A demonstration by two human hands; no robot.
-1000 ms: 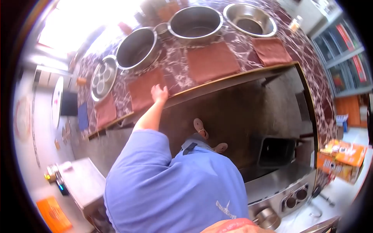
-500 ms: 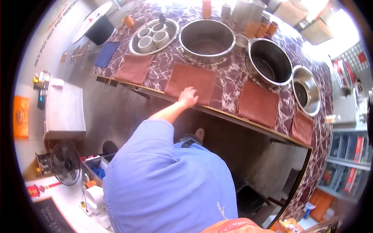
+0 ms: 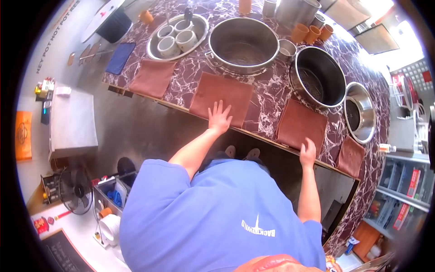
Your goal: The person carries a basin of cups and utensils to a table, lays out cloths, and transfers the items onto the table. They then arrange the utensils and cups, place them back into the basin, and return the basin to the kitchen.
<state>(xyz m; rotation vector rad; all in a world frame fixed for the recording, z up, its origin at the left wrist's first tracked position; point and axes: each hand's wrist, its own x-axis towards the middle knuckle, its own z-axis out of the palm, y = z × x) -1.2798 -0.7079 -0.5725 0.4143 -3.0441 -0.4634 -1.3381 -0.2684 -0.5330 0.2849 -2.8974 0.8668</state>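
My left hand (image 3: 219,118) lies with spread fingers on the front part of a brown folded cloth (image 3: 222,93) at the table's edge. To the right, my right hand (image 3: 308,153) is at the lower edge of a second brown cloth (image 3: 301,122), fingers slightly bent and apart, with nothing seen in them. This second cloth looks layered at its left side. Behind the left cloth stands a large steel pot (image 3: 244,45). A dark-bottomed pot (image 3: 318,75) is just behind the right cloth.
More brown cloths lie at the left (image 3: 153,78) and far right (image 3: 350,157). A steel tray (image 3: 154,50) holds several white cups (image 3: 186,40). A steel basin (image 3: 368,109), a small pot (image 3: 287,49) and orange cups (image 3: 312,34) stand on the marbled table (image 3: 267,99). A fan (image 3: 76,190) is at left.
My right hand has come into view and reached the right cloth. My left hand's fingers have spread on the left cloth. The camera view has shifted slightly.
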